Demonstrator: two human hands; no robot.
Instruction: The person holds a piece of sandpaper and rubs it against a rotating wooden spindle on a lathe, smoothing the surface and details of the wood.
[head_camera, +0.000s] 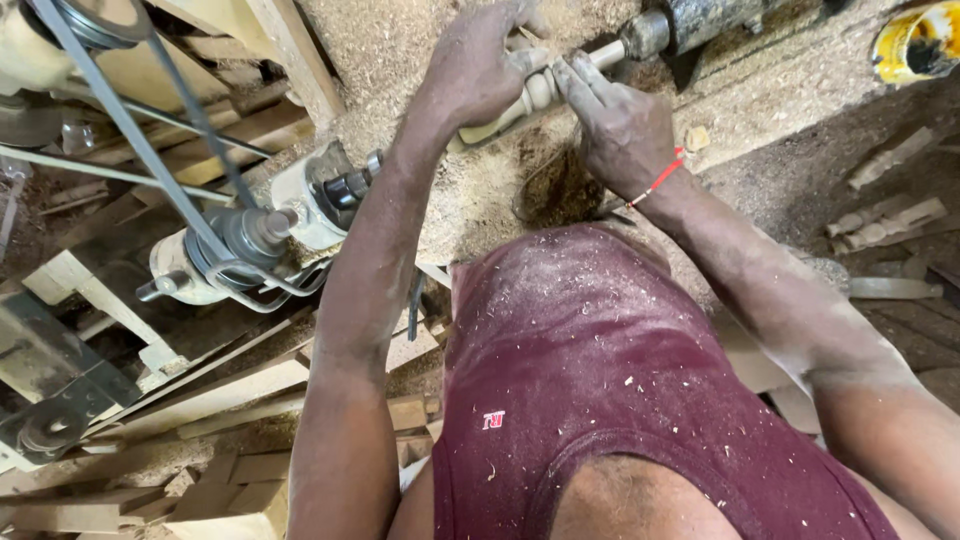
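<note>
Over lathe (700, 20), hands (560, 90) gripping turned spindle (535, 92)

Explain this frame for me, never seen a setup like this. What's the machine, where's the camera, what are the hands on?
There is one view, from a camera on the person's head, looking down over their maroon shirt at both bare hands. The machine looks like a wood lathe: a pale turned wooden spindle sits lengthwise between a metal spindle end on the left and a dark metal support at the top right. A belt runs past a pulley on the left. The left hand has its grip over the top of the workpiece. The right hand, with a red thread at the wrist, presses its fingers against it. Whether it holds anything is hard to tell. Sawdust covers the bed, offcuts lie below, and a yellow tin stands at the top right.
</note>
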